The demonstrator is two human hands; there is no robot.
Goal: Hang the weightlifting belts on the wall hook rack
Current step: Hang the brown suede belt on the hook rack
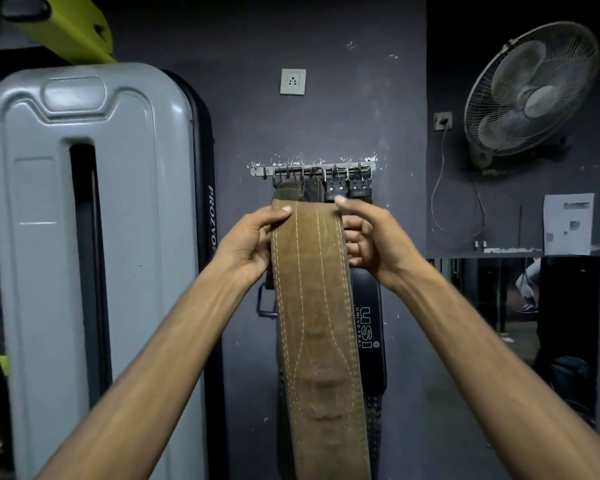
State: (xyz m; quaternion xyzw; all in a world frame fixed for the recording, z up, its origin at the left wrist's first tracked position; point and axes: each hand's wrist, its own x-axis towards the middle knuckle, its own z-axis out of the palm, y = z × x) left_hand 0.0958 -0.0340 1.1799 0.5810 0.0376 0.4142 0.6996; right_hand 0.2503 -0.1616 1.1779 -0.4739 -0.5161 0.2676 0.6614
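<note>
A wide brown leather belt (314, 306) with pale stitching hangs down in front of me, its top end folded over just below the wall hook rack (257, 171). My left hand (246, 244) grips its left edge near the top, thumb on the front. My right hand (368, 237) grips the right edge, thumb on the top corner. Several belts hang from the metal rack by their buckles, among them an olive one (288, 192) and a black belt (369, 327) with white lettering. The brown belt hides their middle parts.
A tall grey machine shroud (84, 237) stands close on the left. A socket plate (292, 82) sits above the rack. A wall fan (530, 91) and a dangling cable (440, 188) are at the right, above a shelf with a paper sheet (567, 223).
</note>
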